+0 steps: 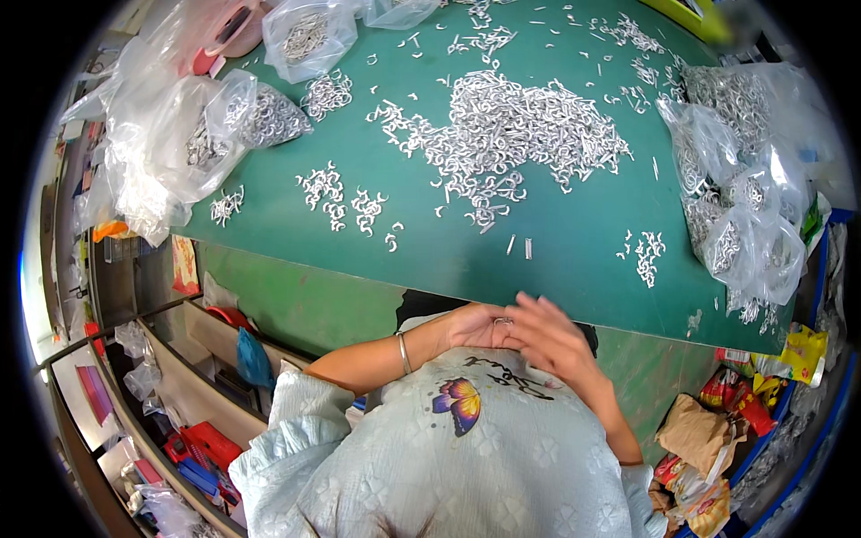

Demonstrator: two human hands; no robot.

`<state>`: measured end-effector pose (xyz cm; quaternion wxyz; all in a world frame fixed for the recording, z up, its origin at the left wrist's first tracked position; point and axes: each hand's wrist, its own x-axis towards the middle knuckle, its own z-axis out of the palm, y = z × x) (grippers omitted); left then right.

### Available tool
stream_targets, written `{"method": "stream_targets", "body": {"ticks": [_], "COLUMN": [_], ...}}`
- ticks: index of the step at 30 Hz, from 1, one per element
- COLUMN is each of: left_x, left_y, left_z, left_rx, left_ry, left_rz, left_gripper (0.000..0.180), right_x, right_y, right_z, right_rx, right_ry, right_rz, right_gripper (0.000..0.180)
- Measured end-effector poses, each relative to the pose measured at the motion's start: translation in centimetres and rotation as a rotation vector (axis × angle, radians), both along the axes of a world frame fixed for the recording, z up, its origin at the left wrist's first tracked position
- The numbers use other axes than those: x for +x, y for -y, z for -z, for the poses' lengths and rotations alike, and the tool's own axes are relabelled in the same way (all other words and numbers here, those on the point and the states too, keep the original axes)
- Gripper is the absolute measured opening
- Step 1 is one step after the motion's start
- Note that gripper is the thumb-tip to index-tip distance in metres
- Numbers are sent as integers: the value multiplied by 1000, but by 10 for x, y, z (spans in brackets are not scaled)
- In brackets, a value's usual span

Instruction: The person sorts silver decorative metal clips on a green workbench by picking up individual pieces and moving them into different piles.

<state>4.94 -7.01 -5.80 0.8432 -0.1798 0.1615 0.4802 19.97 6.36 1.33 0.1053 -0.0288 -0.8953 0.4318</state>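
Observation:
My left hand [480,327] is cupped near my body, just off the front edge of the green table [377,260]. A small silvery glint shows at its fingers; whether it is a ring or a metal piece I cannot tell. Over it hovers my right hand [552,334], slightly blurred, its fingers stretched out and partly covering the left. On the tabletop beyond lies a large heap of small silvery curved metal pieces [511,125]. Closest to my hands are a short straight silvery piece [510,245] and a pair of straight pieces [528,248] side by side.
Smaller clusters of pieces [323,188] lie left, another cluster [647,260] right. Clear plastic bags of pieces stand at the left [260,117] and right [735,179] edges. Open drawers [211,345] sit lower left; a brown paper bag [700,430] and packets lie lower right.

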Motion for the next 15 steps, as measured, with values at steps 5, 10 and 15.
{"method": "stream_targets", "body": {"ticks": [5, 10, 15], "left_x": [-16, -32, -62], "left_y": [21, 54, 77], "left_z": [5, -43, -93], "left_rx": [188, -10, -1], "left_ry": [-393, -679, -410], "left_rz": [51, -25, -447], "left_gripper": [31, 32, 32], "right_x": [-48, -72, -63], "right_y": [-16, -15, -16], "right_z": [-13, -14, -3], "right_rx": [95, 238, 149], "right_ry": [-81, -4, -62], "right_rz": [269, 256, 413], "right_gripper": [38, 36, 36]}}
